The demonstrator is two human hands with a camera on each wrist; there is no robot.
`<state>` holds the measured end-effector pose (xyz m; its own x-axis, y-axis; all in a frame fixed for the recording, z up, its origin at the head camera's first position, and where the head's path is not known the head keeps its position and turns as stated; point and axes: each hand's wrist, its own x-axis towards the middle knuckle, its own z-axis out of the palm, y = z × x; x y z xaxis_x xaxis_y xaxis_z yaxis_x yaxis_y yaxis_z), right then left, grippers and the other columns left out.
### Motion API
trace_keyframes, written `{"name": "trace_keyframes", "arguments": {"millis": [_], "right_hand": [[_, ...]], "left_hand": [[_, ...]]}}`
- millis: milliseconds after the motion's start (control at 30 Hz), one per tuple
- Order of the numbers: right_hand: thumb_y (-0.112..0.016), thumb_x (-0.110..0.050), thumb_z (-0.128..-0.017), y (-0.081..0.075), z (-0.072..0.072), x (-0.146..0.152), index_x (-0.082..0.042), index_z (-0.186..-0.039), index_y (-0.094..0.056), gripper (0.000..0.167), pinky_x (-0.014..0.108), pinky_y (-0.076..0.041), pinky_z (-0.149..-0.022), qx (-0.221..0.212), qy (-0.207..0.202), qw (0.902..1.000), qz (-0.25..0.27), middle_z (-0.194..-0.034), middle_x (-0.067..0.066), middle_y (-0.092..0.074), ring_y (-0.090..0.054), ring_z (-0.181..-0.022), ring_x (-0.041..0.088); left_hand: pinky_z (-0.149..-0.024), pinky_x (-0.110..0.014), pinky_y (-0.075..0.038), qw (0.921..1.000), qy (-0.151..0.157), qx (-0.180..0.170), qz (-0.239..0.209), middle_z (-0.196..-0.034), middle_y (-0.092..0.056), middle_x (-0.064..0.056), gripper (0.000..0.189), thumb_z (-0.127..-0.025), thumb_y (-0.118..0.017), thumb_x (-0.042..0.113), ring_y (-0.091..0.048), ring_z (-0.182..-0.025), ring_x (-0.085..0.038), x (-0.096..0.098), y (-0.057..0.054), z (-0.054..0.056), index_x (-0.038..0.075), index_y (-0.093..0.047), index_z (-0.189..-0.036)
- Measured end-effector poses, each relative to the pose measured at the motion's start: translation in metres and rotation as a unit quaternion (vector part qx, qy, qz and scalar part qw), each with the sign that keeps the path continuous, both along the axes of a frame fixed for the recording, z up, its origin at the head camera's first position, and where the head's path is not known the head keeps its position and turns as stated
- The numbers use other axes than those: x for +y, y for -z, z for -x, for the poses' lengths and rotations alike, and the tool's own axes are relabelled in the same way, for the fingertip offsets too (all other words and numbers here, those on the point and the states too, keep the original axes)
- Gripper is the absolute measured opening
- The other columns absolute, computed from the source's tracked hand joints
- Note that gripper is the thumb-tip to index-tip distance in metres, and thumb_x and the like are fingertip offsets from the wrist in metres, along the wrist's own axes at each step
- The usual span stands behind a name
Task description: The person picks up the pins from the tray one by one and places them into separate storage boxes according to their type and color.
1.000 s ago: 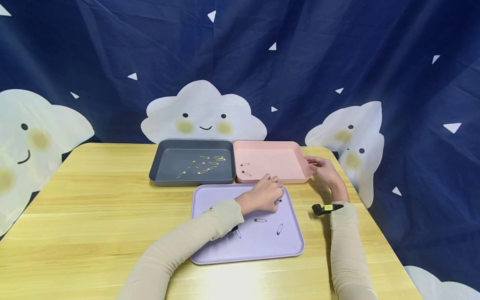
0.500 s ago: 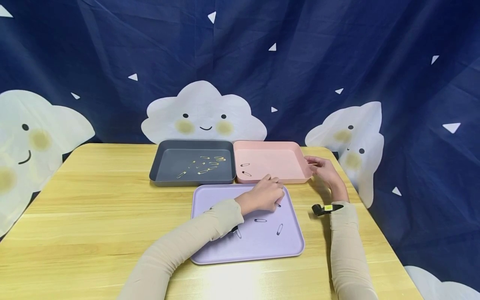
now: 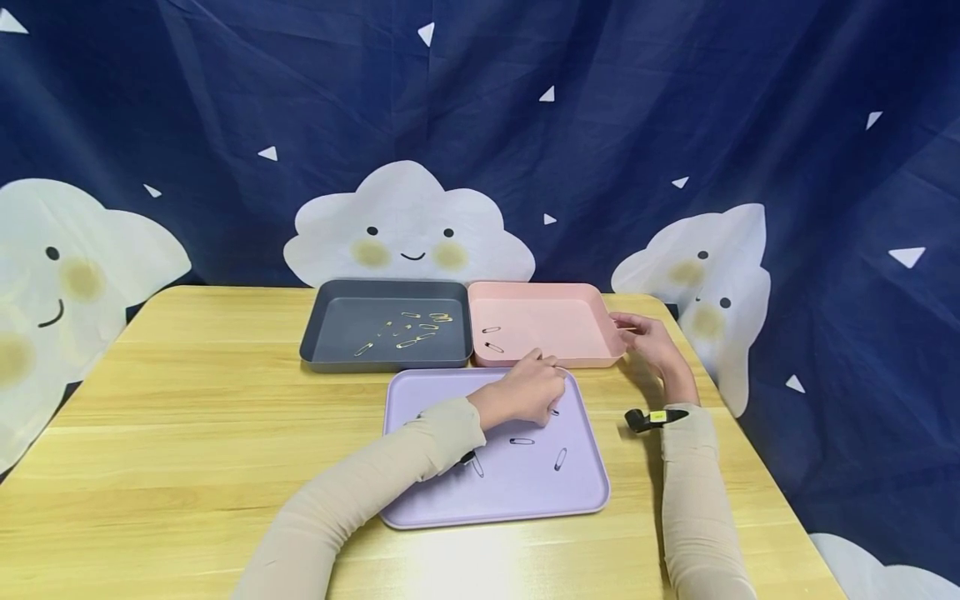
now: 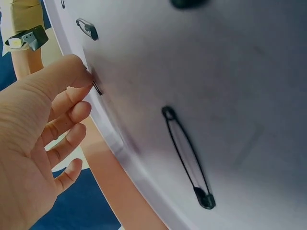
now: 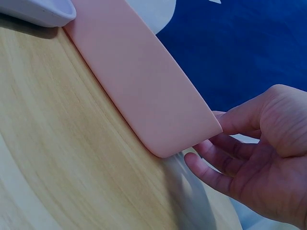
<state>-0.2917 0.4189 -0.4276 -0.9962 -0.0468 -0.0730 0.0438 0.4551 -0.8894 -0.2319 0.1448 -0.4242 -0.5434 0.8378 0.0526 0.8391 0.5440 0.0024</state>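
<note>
Left wrist: left hand (image 4: 29,129) pinches a black pin (image 4: 98,88), so lift gently; right hand (image 5: 271,160) pinches pink tray (image 5: 144,76); hold steady.

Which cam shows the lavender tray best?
Head: nearly the whole lavender tray shows, though the left hand and sleeve cover part. The left wrist view gives only a close-up of its surface and some rim; the right wrist view catches just a corner, upper left.
</note>
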Motion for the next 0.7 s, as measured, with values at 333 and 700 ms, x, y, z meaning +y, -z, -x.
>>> {"name": "trace_keyframes", "arguments": {"millis": [333,700], "right_hand": [[-0.051,-0.001,-0.103,0.001,0.0,0.001,0.008,-0.148,-0.046,0.046,0.012,-0.049,-0.078,-0.002,0.002,1.0,0.002,-0.144,0.036,-0.048,-0.058,-0.098,0.003],[-0.05,0.002,-0.102,-0.008,-0.005,-0.004,0.012,-0.146,-0.045,0.045,0.013,-0.049,-0.077,-0.007,0.001,0.9999,0.013,-0.141,0.039,-0.048,-0.058,-0.097,0.006]], "left_hand": [[-0.09,-0.032,-0.039,0.9997,0.012,0.021,0.006,-0.092,-0.067,0.013,0.013,-0.071,-0.077,0.022,-0.056,-0.096,-0.013,-0.002,0.001,0.001,0.027,-0.067,-0.065],[-0.088,-0.032,-0.039,0.9995,0.017,0.027,0.003,-0.092,-0.068,0.012,0.006,-0.073,-0.075,0.023,-0.057,-0.094,-0.014,-0.003,0.002,0.003,0.026,-0.071,-0.069]]}}
